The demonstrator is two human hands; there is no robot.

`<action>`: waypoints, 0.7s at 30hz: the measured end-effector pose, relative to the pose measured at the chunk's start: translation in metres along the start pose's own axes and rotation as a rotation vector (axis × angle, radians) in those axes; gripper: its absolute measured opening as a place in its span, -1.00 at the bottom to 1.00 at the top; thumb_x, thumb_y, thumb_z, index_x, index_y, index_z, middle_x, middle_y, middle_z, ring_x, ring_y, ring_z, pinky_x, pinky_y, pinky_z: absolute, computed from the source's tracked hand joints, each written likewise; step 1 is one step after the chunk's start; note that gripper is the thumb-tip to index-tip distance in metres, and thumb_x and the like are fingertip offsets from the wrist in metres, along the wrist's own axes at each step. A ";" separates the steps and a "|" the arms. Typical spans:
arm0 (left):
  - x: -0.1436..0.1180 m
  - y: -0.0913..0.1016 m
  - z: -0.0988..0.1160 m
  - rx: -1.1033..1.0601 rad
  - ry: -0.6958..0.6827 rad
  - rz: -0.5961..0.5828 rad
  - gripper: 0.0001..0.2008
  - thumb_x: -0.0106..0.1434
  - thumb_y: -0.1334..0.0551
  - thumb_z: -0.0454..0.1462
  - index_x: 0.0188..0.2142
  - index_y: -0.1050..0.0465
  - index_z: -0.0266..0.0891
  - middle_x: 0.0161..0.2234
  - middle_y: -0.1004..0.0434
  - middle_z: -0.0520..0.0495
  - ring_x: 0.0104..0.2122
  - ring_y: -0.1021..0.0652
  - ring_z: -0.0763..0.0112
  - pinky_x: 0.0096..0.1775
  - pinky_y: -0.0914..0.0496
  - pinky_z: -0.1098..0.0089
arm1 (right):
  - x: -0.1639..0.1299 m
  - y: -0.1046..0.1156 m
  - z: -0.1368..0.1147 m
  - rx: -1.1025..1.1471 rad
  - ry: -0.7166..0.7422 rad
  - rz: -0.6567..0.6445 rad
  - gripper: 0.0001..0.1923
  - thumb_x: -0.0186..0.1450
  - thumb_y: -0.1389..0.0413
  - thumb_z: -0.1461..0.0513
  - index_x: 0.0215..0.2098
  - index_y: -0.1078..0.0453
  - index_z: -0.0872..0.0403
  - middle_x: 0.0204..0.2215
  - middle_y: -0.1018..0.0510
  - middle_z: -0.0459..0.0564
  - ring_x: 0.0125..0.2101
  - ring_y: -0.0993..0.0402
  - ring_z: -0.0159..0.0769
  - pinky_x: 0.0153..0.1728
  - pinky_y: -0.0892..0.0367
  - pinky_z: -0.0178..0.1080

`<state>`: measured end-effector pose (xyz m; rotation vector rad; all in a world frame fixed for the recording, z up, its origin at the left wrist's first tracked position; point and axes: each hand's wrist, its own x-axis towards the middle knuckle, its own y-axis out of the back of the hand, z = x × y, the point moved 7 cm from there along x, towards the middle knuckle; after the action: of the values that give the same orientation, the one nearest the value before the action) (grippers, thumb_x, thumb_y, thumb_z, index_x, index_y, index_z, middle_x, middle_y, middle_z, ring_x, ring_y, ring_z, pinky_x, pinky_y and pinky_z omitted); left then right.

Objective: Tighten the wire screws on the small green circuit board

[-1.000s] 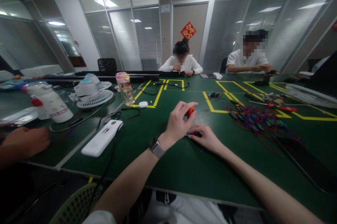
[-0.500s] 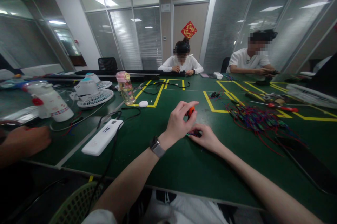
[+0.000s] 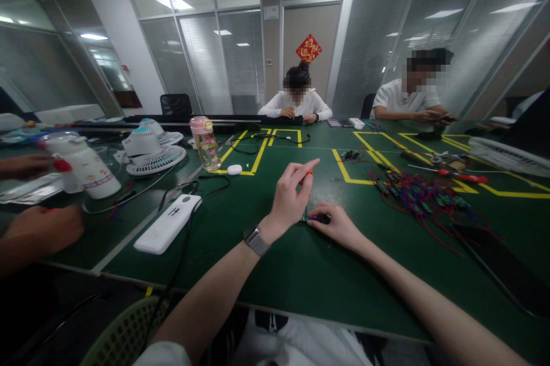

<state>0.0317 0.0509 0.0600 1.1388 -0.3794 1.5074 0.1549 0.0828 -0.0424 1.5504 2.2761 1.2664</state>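
Note:
My left hand point(image 3: 289, 193) is closed around the orange handle of a small screwdriver point(image 3: 310, 172), its index finger stretched out along the top. Most of the handle is hidden behind the fingers, and the thin shaft points down to the table. Under it lies a small green circuit board point(image 3: 304, 219) with coloured wires. My right hand point(image 3: 337, 224) rests low on the green table, thumb and fingers pinching this board by its right side. Whether the screwdriver tip touches a screw is too small to tell.
At right lies a heap of wired circuit boards point(image 3: 423, 191), with a red-handled screwdriver point(image 3: 462, 176) behind. A white power bank point(image 3: 168, 225), a bottle point(image 3: 206, 145), an earphone case point(image 3: 234, 169) and fans point(image 3: 150, 154) stand left. A co-worker's hand point(image 3: 47, 228) is at far left.
My left hand has turned a little about the screwdriver, so less of its orange handle shows. My right hand stays put on the circuit board. A second co-worker's hand appears at far left.

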 end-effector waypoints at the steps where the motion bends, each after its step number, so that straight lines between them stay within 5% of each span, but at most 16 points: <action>1: 0.000 -0.001 -0.001 -0.037 0.002 -0.014 -0.66 0.41 0.00 -0.32 0.13 -0.31 -0.14 -0.17 -0.43 -0.06 -0.23 -0.49 0.45 -0.16 -0.40 0.40 | 0.000 0.000 0.000 0.004 0.001 -0.005 -0.87 0.19 -0.19 0.23 -0.32 -0.57 0.08 -0.40 -0.53 0.00 -0.38 -0.45 -0.27 -0.29 -0.34 -0.23; 9: -0.001 0.001 0.000 0.010 0.005 0.041 -0.71 0.32 -0.18 -0.29 0.04 -0.41 -0.15 -0.29 -0.38 -0.01 -0.32 -0.43 0.47 -0.23 -0.39 0.44 | 0.001 -0.002 0.005 0.040 -0.022 -0.034 -0.86 0.18 -0.20 0.23 -0.32 -0.57 0.09 -0.43 -0.49 -0.03 -0.39 -0.42 -0.28 -0.31 -0.32 -0.24; 15: -0.001 -0.002 -0.002 -0.080 0.025 0.015 -0.64 0.39 -0.02 -0.37 0.15 -0.28 -0.16 -0.15 -0.41 -0.08 -0.24 -0.47 0.45 -0.15 -0.40 0.38 | 0.002 -0.002 0.007 0.067 -0.028 -0.030 -0.86 0.18 -0.21 0.22 -0.31 -0.58 0.08 -0.44 -0.48 -0.03 -0.37 -0.42 -0.27 -0.29 -0.32 -0.24; 21: 0.000 0.003 0.000 -0.019 0.011 0.061 -0.78 0.28 -0.22 -0.30 -0.06 -0.47 -0.16 -0.30 -0.35 0.00 -0.34 -0.43 0.47 -0.25 -0.40 0.44 | 0.001 -0.001 0.006 0.068 -0.039 -0.042 -0.84 0.17 -0.21 0.19 -0.32 -0.58 0.08 -0.44 -0.47 -0.05 -0.39 -0.41 -0.28 -0.32 -0.31 -0.24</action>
<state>0.0295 0.0501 0.0613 1.1129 -0.4234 1.5590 0.1568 0.0873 -0.0464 1.5260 2.3376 1.1493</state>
